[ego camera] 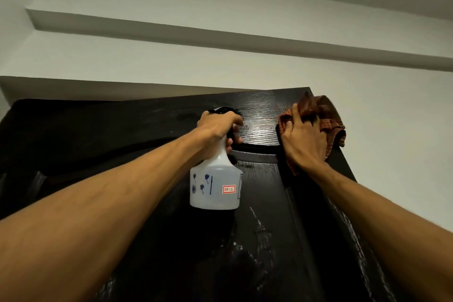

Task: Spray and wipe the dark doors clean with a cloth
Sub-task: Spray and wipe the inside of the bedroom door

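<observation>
Left hand [215,130] hiding spray bottle [214,186] trigger, cloth [316,110] half-covered by right hand [304,140]

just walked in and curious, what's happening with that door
A person is cleaning a dark door near its top. The left hand grips a white spray bottle by the neck. The right hand presses a brown cloth against the upper right corner. Wet streaks show lower down.

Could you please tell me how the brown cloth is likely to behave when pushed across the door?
The cloth is probably floppy: it bunches in folds under the right hand and droops past the door edge. It likely weighs little and may crumple rather than slide flat.
</observation>
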A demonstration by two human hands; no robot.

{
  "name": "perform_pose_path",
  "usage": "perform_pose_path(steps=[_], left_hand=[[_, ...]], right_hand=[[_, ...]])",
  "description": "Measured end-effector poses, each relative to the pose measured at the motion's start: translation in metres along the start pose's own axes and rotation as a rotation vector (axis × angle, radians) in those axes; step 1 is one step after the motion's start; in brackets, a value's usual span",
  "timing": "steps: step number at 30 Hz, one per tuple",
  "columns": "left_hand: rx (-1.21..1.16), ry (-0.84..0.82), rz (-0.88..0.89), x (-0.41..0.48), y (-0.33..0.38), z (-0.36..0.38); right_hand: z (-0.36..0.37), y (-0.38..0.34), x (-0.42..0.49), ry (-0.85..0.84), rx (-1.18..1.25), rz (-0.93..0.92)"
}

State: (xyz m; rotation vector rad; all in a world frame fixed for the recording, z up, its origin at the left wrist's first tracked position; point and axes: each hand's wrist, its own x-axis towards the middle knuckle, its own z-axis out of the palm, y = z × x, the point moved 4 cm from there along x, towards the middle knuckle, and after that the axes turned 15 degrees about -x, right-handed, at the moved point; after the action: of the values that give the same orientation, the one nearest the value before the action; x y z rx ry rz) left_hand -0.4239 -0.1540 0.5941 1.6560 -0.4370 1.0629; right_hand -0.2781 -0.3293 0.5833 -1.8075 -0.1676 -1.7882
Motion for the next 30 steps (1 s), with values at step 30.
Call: perform_pose_path(steps=[30], left_hand=[[0.329, 0.477, 0.010, -0.067, 0.036, -0.421]], right_hand=[[0.025, -0.494, -0.103, -0.136, 0.033, -0.955]])
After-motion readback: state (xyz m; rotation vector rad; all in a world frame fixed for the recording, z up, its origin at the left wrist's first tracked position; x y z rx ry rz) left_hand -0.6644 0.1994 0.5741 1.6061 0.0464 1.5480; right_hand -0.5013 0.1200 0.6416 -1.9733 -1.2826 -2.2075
